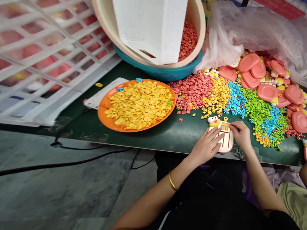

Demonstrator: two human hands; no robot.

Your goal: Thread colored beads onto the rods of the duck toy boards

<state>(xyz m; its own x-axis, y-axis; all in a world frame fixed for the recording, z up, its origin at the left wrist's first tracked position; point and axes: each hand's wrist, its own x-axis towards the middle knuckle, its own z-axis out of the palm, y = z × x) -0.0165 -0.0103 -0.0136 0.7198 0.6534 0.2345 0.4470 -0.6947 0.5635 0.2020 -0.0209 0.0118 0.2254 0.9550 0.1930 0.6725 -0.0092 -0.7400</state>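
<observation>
Head view: left hand (208, 143), open, lies across the toy (227, 140) near the table (187, 135) edge, seemingly steadying it, while the right hand (241, 134) bunches fingertips at its side, any grip indiscernible.

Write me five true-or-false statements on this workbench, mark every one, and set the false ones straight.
1. The left hand lies across a cream toy piece with bulging eyes. True.
2. The gold bangle is on the right wrist. False: it is on the left wrist.
3. The right hand has its fingertips at the upper part of the cream toy piece. True.
4. The orange plate is heaped mostly with blue pieces. False: it is heaped mostly with yellow pieces.
5. The teal basin shows beneath the cream tub. True.
</observation>
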